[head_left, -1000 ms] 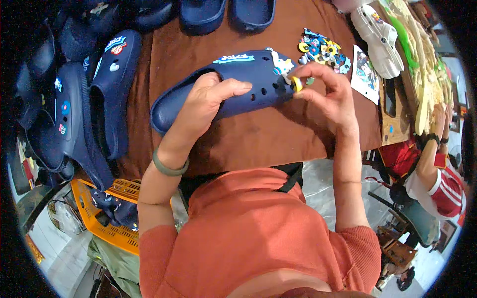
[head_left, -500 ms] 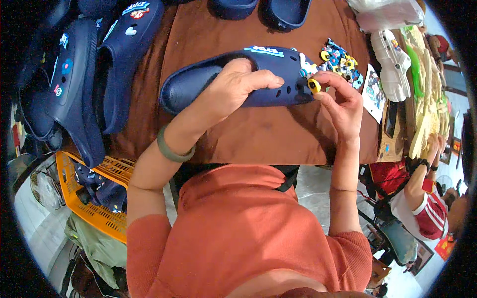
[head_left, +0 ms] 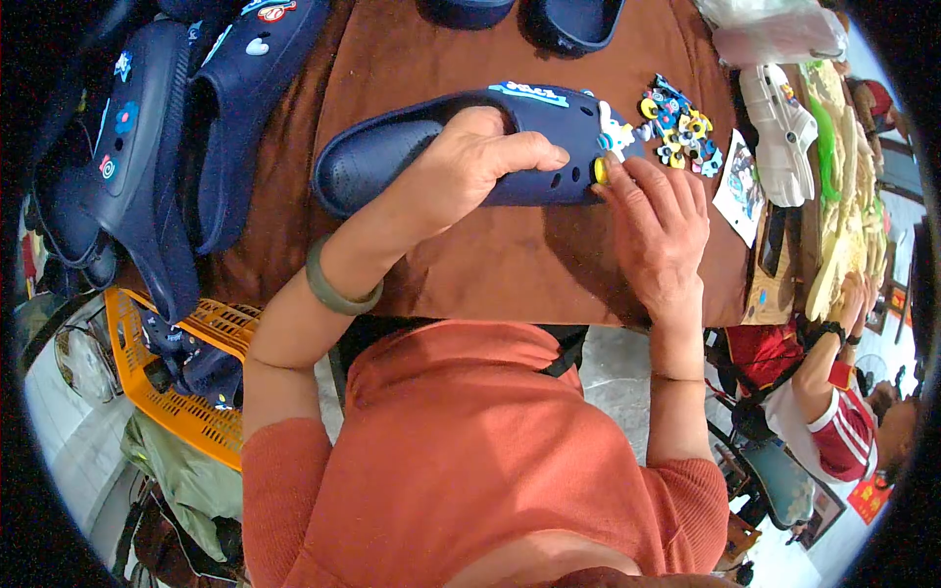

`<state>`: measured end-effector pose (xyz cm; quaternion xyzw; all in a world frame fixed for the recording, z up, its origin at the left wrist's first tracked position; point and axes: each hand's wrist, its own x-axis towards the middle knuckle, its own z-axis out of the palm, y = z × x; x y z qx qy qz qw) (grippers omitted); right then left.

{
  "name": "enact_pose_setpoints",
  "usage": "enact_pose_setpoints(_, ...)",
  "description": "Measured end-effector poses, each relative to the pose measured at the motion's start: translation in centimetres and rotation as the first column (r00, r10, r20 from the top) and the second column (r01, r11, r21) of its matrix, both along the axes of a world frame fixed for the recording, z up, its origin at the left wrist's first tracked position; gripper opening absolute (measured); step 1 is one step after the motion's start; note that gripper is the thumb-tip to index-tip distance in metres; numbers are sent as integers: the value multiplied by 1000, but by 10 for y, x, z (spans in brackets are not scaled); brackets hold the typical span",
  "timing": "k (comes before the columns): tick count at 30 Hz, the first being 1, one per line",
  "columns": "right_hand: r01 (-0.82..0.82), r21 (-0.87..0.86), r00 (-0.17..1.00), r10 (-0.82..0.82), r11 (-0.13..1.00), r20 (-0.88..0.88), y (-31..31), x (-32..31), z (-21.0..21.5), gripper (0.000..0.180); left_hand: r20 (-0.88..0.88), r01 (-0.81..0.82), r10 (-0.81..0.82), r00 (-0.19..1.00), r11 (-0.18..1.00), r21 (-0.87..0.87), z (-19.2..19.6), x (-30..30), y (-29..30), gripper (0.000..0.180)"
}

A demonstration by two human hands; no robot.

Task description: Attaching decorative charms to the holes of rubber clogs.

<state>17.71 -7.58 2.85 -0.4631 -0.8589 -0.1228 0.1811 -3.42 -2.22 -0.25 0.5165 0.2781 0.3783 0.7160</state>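
A dark blue clog [head_left: 368, 167] lies on its side of the table with its toe to the right. My left hand [head_left: 466, 167] is closed on the clog's upper: the fingers go down into the opening, and the thumb lies along the outside by the holes. A small yellow charm [head_left: 600, 171] is pinched between thumb and fingertips of my right hand [head_left: 655, 216], against the clog's toe part. Beside it a white and blue figure charm [head_left: 613, 129] sits on the toe. A blue and white banner charm [head_left: 529, 93] runs along the far side of the upper.
A pile of small colourful charms [head_left: 678, 127] and a printed card [head_left: 737, 191] lie to the right. Blue clogs [head_left: 147, 167] stand on the left, above an orange crate [head_left: 181, 416]. White clogs [head_left: 779, 132] lie far right, near another person's hands [head_left: 858, 294].
My right hand has turned palm down and brought the yellow charm from beside the toe onto the clog's surface. My left hand keeps its hold on the clog.
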Motion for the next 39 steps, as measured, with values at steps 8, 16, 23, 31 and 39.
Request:
enact_pose_setpoints(8,27,-81,950,-1,996,311,-18,-2,4,43,-45,-48,47,998,998,-34,9,5,-7,24)
enact_pose_setpoints(16,-94,-200,894,171,975,415,-1,-6,20,39,-174,-41,87,981,968,248,-6,1,-12,24)
enact_pose_setpoints(23,-192,-221,939,245,956,242,15,3,23,25,-140,-41,78,987,969,245,-8,2,-10,13)
enact_pose_setpoints(31,-404,-267,786,482,875,387,27,13,31,35,-201,56,17,979,935,349,-11,-7,-3,21)
enact_pose_setpoints(39,-456,-339,822,535,823,193,46,23,33,33,-88,69,-61,994,993,93,2,-5,1,23)
